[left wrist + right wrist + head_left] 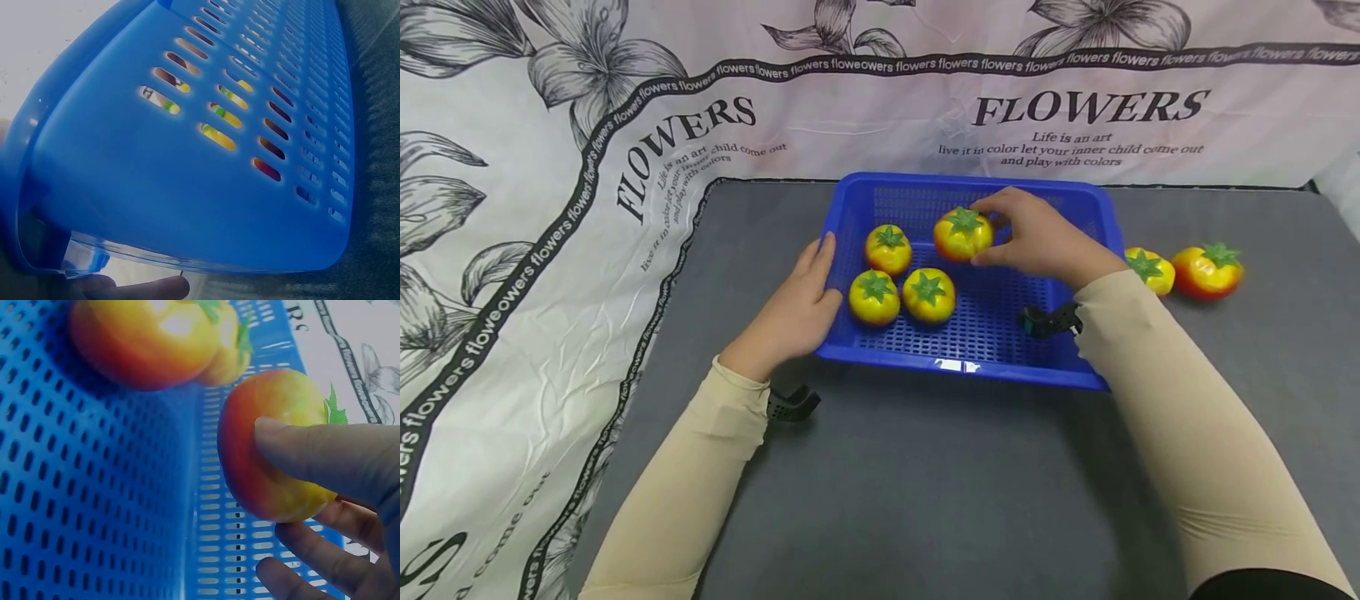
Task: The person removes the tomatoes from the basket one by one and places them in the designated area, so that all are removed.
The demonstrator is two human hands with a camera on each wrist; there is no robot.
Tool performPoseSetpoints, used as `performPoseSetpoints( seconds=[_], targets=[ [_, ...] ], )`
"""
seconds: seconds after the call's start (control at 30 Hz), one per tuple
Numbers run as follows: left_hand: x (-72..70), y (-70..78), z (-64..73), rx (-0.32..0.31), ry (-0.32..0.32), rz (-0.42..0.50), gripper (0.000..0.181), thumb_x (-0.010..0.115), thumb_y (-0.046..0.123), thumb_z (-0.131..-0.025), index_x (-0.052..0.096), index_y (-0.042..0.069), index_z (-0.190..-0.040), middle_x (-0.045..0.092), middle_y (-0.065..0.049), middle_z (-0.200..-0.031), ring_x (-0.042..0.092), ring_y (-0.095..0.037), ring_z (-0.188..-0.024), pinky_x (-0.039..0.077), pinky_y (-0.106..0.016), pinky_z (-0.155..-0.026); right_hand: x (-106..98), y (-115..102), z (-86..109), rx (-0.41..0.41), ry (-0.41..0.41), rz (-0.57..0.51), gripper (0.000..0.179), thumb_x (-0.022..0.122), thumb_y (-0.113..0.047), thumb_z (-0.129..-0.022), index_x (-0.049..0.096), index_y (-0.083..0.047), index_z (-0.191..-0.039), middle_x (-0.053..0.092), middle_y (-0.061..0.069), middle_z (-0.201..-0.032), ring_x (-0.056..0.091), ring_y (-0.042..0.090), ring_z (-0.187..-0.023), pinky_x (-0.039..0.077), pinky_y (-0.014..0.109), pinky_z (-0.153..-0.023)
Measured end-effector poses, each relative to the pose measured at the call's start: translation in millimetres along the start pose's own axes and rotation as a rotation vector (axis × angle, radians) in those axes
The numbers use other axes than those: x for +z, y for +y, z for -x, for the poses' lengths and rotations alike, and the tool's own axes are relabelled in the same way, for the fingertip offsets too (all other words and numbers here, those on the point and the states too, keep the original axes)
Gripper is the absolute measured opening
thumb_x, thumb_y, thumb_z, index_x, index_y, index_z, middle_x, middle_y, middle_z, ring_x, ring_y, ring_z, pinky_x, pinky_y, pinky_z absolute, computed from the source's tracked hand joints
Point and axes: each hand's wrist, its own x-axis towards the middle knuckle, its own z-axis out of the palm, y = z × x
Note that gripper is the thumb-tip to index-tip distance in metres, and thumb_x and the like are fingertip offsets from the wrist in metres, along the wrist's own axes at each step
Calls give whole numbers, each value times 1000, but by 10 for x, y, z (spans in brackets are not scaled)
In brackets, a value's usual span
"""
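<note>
In the head view a shallow blue plastic basket [970,367] with slotted walls stands on the grey table. My right hand [1047,240] pinches a yellow-red toy tomato [959,237] with a green star-shaped leaf top, above the basket's inside. The right wrist view shows the thumb on one side of this tomato [275,481] and fingers beneath. Three more tomatoes sit together in the basket's left part, the nearest-left tomato [874,300] among them. My left hand [793,312] rests against the basket's left side with its fingers fairly straight; the left wrist view shows the outer wall [175,200].
Right of the basket, a small yellow tomato [1152,273] and a larger red-yellow tomato [1208,272] lie on the grey tabletop [925,483]. A white flower-printed cloth [865,125] borders the table at the back and left. Dark wrist cameras hang under both wrists.
</note>
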Motion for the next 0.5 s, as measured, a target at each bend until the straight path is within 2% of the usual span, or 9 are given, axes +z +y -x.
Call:
performPoseSetpoints(
  seconds=[0.33, 0.5],
  targets=[
    [-12, 12, 27, -8, 10, -13, 73, 39, 22, -106, 3, 15, -170, 2, -5, -177, 15, -28, -161, 19, -50, -128, -63, 12, 14, 11, 56, -10, 70, 85, -17, -87, 55, 0, -148, 54, 20, -138, 57, 39, -124, 51, 55, -101],
    [-6, 30, 24, -13, 11, -23, 73, 38, 22, -106, 4, 14, -170, 2, -6, -177, 14, -28, -161, 17, -49, -129, -81, 36, 46, 18, 57, -42, 72, 86, -18, -87, 54, 0, -149, 53, 20, -137, 57, 40, -125, 52, 56, -102]
  ],
)
